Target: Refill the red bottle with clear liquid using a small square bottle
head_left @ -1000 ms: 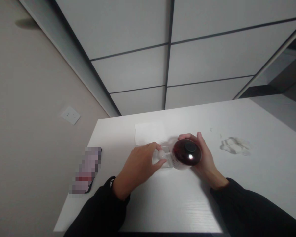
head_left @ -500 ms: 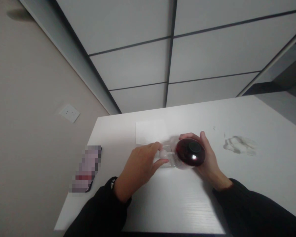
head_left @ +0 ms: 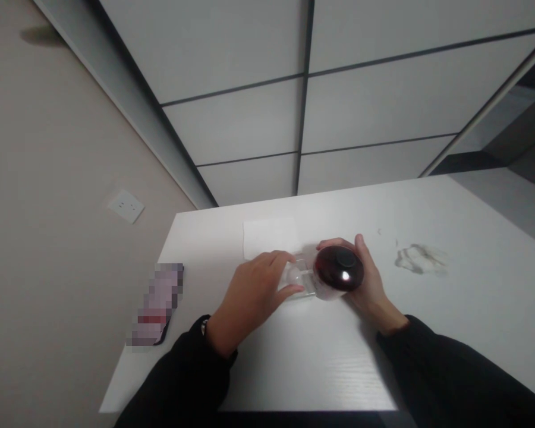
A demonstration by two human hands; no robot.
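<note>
My right hand point(head_left: 371, 285) is wrapped round a clear, rounded bottle-like thing point(head_left: 327, 291) with a glossy dark red domed end that bears a black disc. It lies tilted, its dark end towards me and to the right. My left hand point(head_left: 261, 288) closes its thumb and fingers around a clear, box-like container point(head_left: 305, 295) just left of it. A pale round piece point(head_left: 293, 274) shows between those fingers. The two things meet or nearly meet; I cannot tell whether they are joined. My fingers and palms hide parts of both.
A white sheet of paper point(head_left: 267, 235) lies behind my left hand on the white table point(head_left: 294, 368). At the left edge rests a phone point(head_left: 156, 303) with a blurred-out screen. A greyish wet-looking smear point(head_left: 421, 260) marks the tabletop on the right. White cabinet panels point(head_left: 249, 128) rise behind.
The view has shifted slightly, so the right hand and the red-ended thing appear a little further left. Both hands keep their hold.
</note>
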